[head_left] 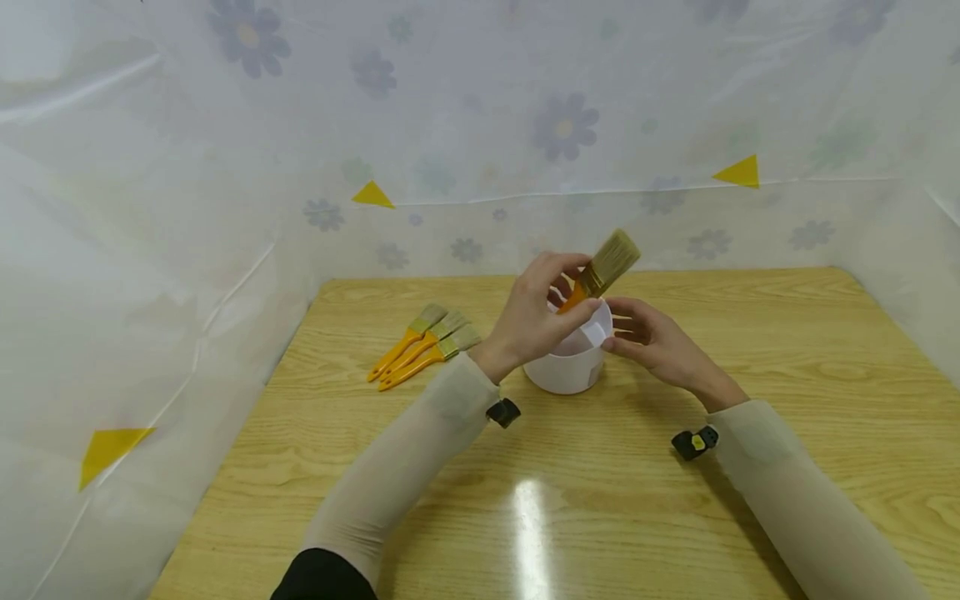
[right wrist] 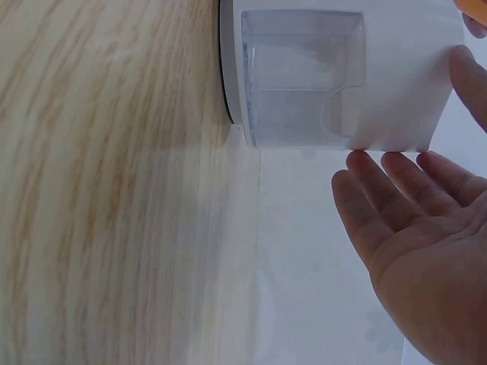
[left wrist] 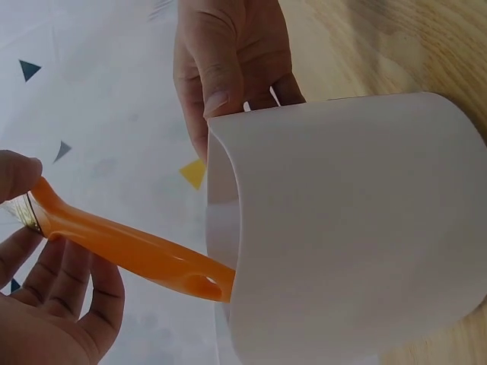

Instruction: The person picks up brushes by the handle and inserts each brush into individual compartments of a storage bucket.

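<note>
My left hand (head_left: 540, 304) pinches a paintbrush (head_left: 613, 262) near its metal collar, with the bristles up and tilted right. The orange handle (left wrist: 137, 251) slants down, and its end is just inside the mouth of a white, round, open-topped container (head_left: 558, 373). On the container's right side, my right hand (head_left: 656, 342) touches the wall near the rim. Its thumb rests on the near side while the fairly straight fingers (right wrist: 380, 190) touch farther round. A clear window-like panel (right wrist: 304, 76) shows low on the container in the right wrist view.
Three more paintbrushes (head_left: 412, 369) with orange handles lie fanned on the wooden table (head_left: 600, 500), left of the container. Pale flower-patterned sheeting (head_left: 465, 150) hangs behind and beside the table, with yellow triangles (head_left: 738, 172) on it.
</note>
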Available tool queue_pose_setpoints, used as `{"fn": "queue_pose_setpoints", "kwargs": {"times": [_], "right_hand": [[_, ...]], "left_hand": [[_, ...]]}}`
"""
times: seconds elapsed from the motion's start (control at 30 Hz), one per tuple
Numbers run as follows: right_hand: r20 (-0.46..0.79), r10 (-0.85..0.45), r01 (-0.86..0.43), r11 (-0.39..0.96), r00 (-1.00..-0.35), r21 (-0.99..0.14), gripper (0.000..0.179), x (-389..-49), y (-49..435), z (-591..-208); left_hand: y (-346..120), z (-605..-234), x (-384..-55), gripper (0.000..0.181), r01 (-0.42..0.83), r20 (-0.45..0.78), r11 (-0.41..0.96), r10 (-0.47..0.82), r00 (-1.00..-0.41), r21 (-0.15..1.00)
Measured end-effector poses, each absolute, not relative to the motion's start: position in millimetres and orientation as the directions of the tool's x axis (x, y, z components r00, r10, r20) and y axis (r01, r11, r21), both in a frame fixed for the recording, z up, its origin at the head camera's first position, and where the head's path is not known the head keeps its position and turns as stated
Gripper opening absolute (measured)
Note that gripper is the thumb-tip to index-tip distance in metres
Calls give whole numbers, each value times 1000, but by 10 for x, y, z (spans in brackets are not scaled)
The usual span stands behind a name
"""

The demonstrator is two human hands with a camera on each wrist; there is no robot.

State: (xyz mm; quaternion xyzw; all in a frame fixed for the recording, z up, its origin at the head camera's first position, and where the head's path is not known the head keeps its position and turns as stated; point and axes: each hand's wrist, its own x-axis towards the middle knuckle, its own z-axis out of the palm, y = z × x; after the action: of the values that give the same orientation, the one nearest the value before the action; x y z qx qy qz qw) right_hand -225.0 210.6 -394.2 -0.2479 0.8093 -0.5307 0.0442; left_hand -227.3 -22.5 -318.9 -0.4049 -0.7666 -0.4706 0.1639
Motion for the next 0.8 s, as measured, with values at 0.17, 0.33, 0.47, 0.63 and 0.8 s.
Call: {"fn": "queue_pose_setpoints", "kwargs": {"times": [0.17, 0.33, 0.47, 0.63, 0.8], "right_hand": [[181, -441, -341, 317, -879, -885, 56, -2240, 2106, -3937], [179, -439, -339, 317, -880, -886, 56, -2241, 2111, -3938], [171, -436, -327, 314, -883, -891, 57, -2240, 2113, -3939], [155, -431, -307, 309, -889, -900, 58, -2238, 2111, -3941], [154, -428, -306, 314, -891, -899, 59, -2238, 2106, -3937]], "left_hand": [[-237, -3223, -2276, 48, 770, 624, 232, 472, -623, 594], [-242, -3236, -2279, 48, 770, 621, 238, 474, -624, 592], [-247, -3253, -2275, 48, 771, 619, 236, 480, -622, 592], [-255, -3286, -2266, 47, 767, 610, 237, 488, -624, 596], [-263, -3310, -2270, 46, 765, 604, 245, 490, -628, 596]]}}
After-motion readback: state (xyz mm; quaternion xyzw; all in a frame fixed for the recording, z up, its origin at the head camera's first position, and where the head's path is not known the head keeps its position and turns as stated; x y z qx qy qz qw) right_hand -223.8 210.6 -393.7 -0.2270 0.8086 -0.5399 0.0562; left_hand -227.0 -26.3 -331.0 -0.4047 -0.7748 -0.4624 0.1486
